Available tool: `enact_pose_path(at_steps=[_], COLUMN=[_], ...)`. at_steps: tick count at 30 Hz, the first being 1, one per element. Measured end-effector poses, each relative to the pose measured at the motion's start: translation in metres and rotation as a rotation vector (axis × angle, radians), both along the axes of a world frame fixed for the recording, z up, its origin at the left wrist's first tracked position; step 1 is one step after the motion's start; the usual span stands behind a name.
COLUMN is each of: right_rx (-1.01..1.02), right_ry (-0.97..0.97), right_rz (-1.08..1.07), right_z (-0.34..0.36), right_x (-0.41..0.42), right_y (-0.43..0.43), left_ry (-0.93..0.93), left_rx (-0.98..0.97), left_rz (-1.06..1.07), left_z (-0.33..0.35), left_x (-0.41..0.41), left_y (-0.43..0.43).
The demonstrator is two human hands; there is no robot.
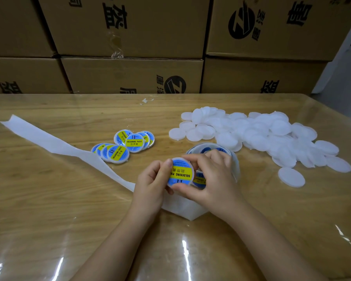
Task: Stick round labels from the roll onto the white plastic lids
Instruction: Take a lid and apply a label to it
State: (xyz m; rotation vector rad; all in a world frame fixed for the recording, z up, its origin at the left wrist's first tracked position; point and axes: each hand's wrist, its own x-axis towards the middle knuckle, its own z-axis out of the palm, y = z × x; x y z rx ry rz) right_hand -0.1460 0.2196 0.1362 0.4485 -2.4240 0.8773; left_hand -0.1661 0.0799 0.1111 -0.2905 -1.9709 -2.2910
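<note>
- Currently we clamp left hand [152, 180] and right hand [211, 176] round one labelled lid [181, 173], mid-table.
- Label roll [234, 165] just behind at 12 o'clock; blank lids [261, 134] at 2, finished lids [135, 141] at 10.

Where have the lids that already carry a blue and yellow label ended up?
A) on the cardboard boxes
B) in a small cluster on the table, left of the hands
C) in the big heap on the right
B: the labelled lids lie clustered on the table, left of the left hand and right hand, which grip the held lid; the heap of plain lids is unlabelled.
</note>
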Motion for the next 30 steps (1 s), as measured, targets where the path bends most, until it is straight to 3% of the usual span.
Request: enact_pose_path(at_steps=[10, 16, 21, 30], right_rx=[-0.086, -0.076, -0.056, -0.024], right_ry=[-0.077, 0.102, 0.128, 0.036], right_rz=[0.028, -0.046, -0.181, -0.129], right_z=[-0.003, -0.004, -0.007, -0.005], right_x=[-0.003, -0.006, -0.009, -0.008], right_y=[0.001, 0.0, 0.001, 0.002], left_ry=[0.027, 0.017, 0.017, 0.028], left_rx=[-0.038, -0.038, -0.068, 0.015], left_rz=[-0.002, -0.061, -0.204, -0.022], left_z=[0.001, 0.0, -0.003, -0.001], left_x=[-0.003, -0.001, 0.002, 0.0], left_y=[-0.001, 0.0, 0.0, 0.002])
